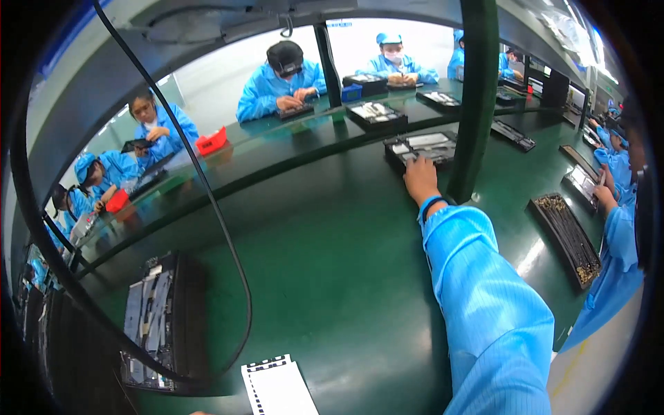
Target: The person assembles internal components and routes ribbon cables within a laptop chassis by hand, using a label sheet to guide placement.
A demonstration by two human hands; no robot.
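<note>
My right arm, in a blue sleeve with a dark band at the wrist, stretches far across the green bench. My right hand (420,178) is at the near edge of a black tray (395,155), its fingers bent over the rim; the tray holds flat silver-grey parts (432,140). Only a sliver of my left hand (199,413) shows at the bottom edge, its fingers out of sight. Close to it lies a white flat sheet (280,391) with black marks along its edges. Whether the left hand touches the sheet is hidden.
Black trays of grey parts (149,311) are stacked at left. A dark cable (207,187) hangs in front, and a green post (474,104) rises beside my right hand. At right lies a tray of thin black strips (567,238). Co-workers in blue sit across the bench and at right.
</note>
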